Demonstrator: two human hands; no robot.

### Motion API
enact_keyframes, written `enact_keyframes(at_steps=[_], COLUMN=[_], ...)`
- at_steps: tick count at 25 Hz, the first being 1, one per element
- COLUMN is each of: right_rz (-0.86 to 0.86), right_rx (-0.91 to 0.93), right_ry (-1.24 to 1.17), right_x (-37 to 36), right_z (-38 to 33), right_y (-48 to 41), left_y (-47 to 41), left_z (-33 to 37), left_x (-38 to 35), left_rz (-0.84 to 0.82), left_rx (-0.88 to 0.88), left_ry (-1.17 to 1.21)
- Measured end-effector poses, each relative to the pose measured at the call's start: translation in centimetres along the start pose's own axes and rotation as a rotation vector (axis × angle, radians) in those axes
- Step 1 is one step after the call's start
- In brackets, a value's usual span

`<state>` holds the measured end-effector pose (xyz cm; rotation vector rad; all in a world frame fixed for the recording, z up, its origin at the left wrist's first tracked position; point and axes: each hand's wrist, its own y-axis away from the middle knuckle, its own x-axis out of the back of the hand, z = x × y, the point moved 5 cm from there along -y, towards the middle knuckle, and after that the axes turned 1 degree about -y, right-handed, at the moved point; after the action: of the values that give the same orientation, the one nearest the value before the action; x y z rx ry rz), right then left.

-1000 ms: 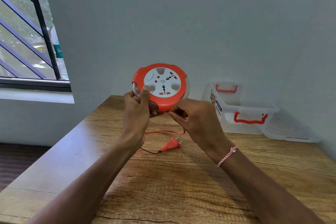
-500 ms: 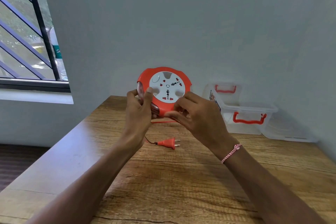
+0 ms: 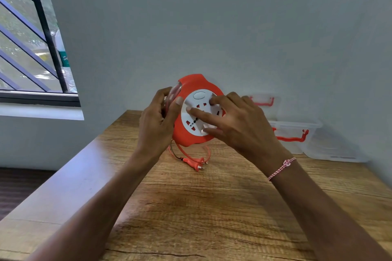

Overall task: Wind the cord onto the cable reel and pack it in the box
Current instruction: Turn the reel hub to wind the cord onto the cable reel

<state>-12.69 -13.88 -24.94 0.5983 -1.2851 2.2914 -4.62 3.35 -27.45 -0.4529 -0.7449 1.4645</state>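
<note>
Cable reel (image 3: 189,138) held above wooden table (image 3: 191,207) beside grey wall (image 3: 212,27) and window (image 3: 23,53).

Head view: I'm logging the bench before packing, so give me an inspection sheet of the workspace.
Surface: wooden table.
Job's things: cable reel held above the table; clear box with red handles, open, back right; clear lid beside it.
Clutter: nothing seen.
Hands: left hand grips the reel's rim; right hand lays straight fingers on its white face.
Cables: orange cord hangs looped from the reel; plug lies on the table.
Surroundings: grey wall; barred window at left.
</note>
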Motion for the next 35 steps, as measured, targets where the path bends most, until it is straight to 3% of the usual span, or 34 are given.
enact_keyframes(at_steps=[13,18,24,27,31,35], right_rz=[0.102,0.165,0.045,0.060,-0.027,-0.091], right_rx=[-0.117,-0.370,-0.507,-0.372,-0.019,0.066], right_ry=[-0.203,-0.302,-0.467,-0.412,-0.193,-0.041], right_x=[1.1,1.4,-0.3,0.3,0.5,0.5], right_z=[0.7,0.7,0.1,0.8,0.7,0.7], right_y=[-0.1,-0.3,-0.1,-0.3,0.0,0.1], left_y=[1.1,1.6,1.7,1.1,0.5,0.0], left_z=[0.5,0.9,-0.1,-0.5,-0.5,-0.6], left_x=[-1.1,-2.1,-1.8,-1.4,-0.9,-0.8], left_rz=[0.061,0.096,0.091,0.083,0.035,-0.054], left_rx=[-0.009,-0.029,-0.030,0.027,0.054,0.066], left_ry=[0.057,0.024,-0.087,-0.015,0.023,0.066])
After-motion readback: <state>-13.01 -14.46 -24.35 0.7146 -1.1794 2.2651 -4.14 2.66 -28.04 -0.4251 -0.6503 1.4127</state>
